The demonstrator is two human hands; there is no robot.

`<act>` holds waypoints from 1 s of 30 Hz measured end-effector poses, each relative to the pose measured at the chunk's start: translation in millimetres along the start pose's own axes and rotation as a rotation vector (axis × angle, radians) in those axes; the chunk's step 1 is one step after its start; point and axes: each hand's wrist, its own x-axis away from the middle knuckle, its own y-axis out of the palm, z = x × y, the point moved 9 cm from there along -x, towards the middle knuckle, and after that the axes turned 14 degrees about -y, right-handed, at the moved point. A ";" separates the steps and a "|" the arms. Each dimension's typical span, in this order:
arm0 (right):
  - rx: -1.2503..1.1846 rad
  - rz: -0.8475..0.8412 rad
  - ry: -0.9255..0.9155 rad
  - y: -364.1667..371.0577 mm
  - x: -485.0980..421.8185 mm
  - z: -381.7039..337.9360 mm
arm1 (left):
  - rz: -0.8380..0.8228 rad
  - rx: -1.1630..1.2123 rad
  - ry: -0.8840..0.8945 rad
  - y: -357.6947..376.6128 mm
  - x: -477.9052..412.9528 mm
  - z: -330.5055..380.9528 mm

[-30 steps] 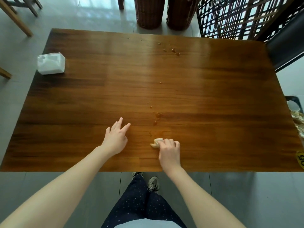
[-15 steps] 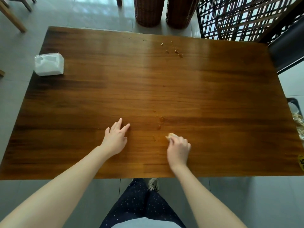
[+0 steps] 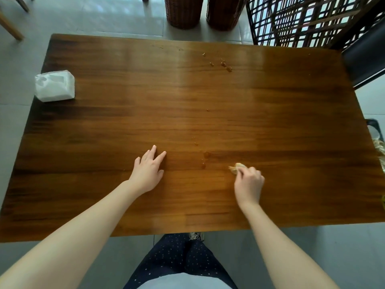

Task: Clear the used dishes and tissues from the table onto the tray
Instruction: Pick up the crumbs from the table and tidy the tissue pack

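Rightward along the brown wooden desk [image 3: 270, 101] went the right grip [image 3: 249, 182], curled round a crumpled stained tissue [image 3: 236, 167]; left grip [image 3: 149, 172] lies flat, empty. No dishes remain; tissue not yet cleared

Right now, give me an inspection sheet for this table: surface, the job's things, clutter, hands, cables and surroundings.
Surface: glossy wooden table; brown near spots beside the right hand, and far spots towards the far edge.
Job's things: crumpled tissue pinched by the right hand low over the tabletop; no dishes on the table; what may be the tray sits at the right border, mostly cut off.
Clutter: white tissue pack near the left edge.
Hands: left hand rests flat on the table with straight fingers; the right hand grips the tissue.
Cables: nothing seen.
Surroundings: wicker baskets, lattice screen, dark chair, tiled floor.
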 end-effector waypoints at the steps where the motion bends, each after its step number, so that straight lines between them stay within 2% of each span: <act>1: -0.004 0.018 0.077 -3.4 -0.3 13.2 | 0.000 0.001 0.003 -0.5 -1.0 0.9; 3: -0.035 0.037 0.164 -0.9 2.9 16.6 | 0.009 -0.001 0.011 -2.3 -2.9 2.9; 5: -0.081 0.026 0.149 9.7 8.0 -6.0 | 0.026 0.002 0.018 -4.8 -5.0 5.2; 10: -0.200 -0.173 -0.261 51.8 31.5 -119.7 | 0.050 -0.007 0.019 -13.9 -14.1 11.2; 12: -0.210 -0.183 -0.416 55.3 37.3 -145.9 | 0.041 -0.025 0.017 -17.0 -18.2 12.1; 13: -0.212 -0.178 -0.437 54.0 33.8 -145.6 | 0.038 -0.033 0.016 -18.8 -20.2 11.7; 15: -0.199 -0.140 -0.374 47.2 16.6 -124.4 | 0.037 -0.043 0.017 -22.9 -24.5 10.4; 20: -0.115 -0.017 -0.035 24.6 -37.6 -39.7 | 0.032 -0.055 0.005 -31.1 -36.6 5.9; 23: -0.121 0.028 0.082 22.1 -43.8 -23.1 | 0.043 -0.061 0.005 -35.6 -45.2 5.9; 26: -0.148 -0.017 0.030 34.1 -32.4 -52.9 | 0.058 -0.047 0.007 -40.6 -53.3 5.0; 30: -0.166 -0.118 -0.279 52.6 -4.6 -122.3 | 0.073 -0.069 0.015 -46.3 -63.0 2.5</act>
